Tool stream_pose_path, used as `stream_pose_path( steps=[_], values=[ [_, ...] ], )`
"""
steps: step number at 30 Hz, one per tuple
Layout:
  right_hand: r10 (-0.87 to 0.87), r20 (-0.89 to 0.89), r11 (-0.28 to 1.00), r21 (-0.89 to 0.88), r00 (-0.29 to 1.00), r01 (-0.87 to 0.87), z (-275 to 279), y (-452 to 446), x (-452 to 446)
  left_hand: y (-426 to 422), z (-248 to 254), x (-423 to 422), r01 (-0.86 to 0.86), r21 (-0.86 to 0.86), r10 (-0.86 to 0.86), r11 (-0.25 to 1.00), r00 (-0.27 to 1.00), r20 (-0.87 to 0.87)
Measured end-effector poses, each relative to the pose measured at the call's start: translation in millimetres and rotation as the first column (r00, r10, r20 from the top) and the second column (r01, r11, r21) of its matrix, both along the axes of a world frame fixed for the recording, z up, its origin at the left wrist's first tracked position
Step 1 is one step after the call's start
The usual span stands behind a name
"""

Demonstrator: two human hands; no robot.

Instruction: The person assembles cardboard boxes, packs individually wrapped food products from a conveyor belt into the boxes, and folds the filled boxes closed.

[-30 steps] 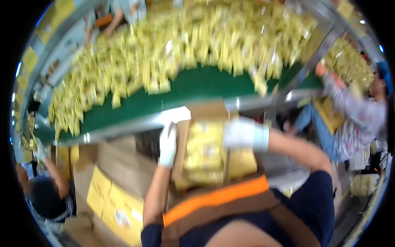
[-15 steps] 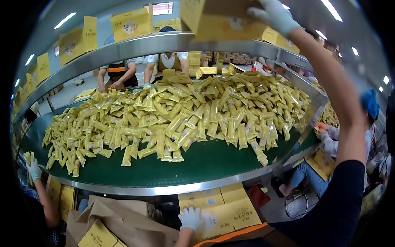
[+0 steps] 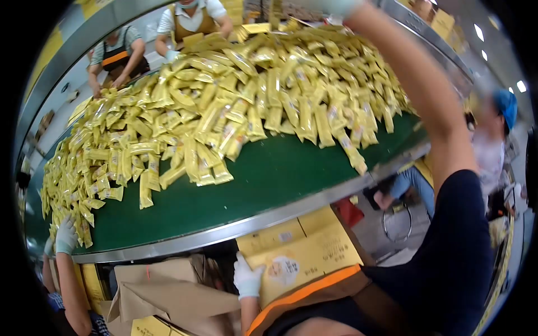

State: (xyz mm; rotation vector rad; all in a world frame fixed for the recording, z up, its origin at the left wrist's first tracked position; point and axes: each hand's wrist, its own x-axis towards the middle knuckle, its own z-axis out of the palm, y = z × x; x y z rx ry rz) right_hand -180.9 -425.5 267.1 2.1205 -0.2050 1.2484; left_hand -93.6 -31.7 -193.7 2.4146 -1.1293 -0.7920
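Carton (image 3: 302, 252) lies just right of the nearer left hand (image 3: 247, 276), open fingers touching it; the raised right hand (image 3: 337, 5) is blurred, grip unclear.

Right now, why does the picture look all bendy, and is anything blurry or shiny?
Head view: the lens seems to bend the metal rail and leaves black corners; the right hand, cut off at the top, is blurry, likely moving; the yellow packets have shiny white glare; ceiling lights glow white at upper right.
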Motion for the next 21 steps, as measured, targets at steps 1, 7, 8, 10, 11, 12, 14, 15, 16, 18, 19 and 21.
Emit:
stream_pose_path(
  steps=[1, 7, 8, 10, 11, 12, 14, 15, 16, 18, 19, 21],
  values=[
    [0.146, -0.078, 0.988, 0.059, 0.986, -0.142, -47, 29, -27, 2, -16, 4, -0.035, -0.087, 0.024, 0.996, 0.992, -0.125],
    [-0.017, -0.315, 0.273, 0.911, 0.949, 0.308, -401, 224, -236, 7, -37, 17, -0.156, -0.266, 0.040, 0.951, 0.918, -0.395],
    [-0.335, -0.306, 0.145, 0.918, 0.891, 0.370, -440, 248, -258, 7, -44, 19, -0.178, -0.278, 0.035, 0.944, 0.890, -0.454],
    [-0.298, -0.491, -0.494, 0.813, 0.819, 0.308, -518, 258, -288, 2, -37, 17, -0.166, -0.268, 0.015, 0.949, 0.873, -0.488],
    [-0.223, -0.397, -0.540, 0.811, 0.890, 0.226, -542, 262, -297, 2, -35, 14, -0.137, -0.261, 0.008, 0.955, 0.896, -0.443],
    [-0.235, -0.345, -0.545, 0.821, 0.909, 0.171, -522, 270, -293, 1, -30, 11, -0.104, -0.253, -0.004, 0.962, 0.919, -0.395],
    [-0.264, -0.249, -0.552, 0.831, 0.932, 0.066, -473, 281, -294, 1, -25, 11, -0.179, -0.259, 0.025, 0.949, 0.863, -0.505],
    [-0.249, -0.283, -0.552, 0.827, 0.926, 0.104, -465, 286, -292, 2, -24, 12, -0.205, -0.293, 0.017, 0.934, 0.843, -0.537],
    [-0.246, -0.267, -0.499, 0.859, 0.932, 0.115, -471, 284, -293, 1, -11, 8, -0.234, -0.323, 0.009, 0.917, 0.821, -0.571],
    [-0.221, -0.254, -0.406, 0.902, 0.942, 0.148, -489, 282, -298, 4, 1, 7, -0.335, -0.486, 0.013, 0.807, 0.833, -0.554],
    [-0.238, -0.137, -0.377, 0.925, 0.962, 0.039, -476, 285, -299, 5, 35, -6, -0.433, -0.507, 0.039, 0.745, 0.788, -0.615],
    [-0.260, 0.053, -0.050, 0.996, 0.964, -0.068, -414, 294, -291, 17, 83, -8, -0.451, -0.549, -0.186, 0.704, 0.629, -0.755]
  ],
)
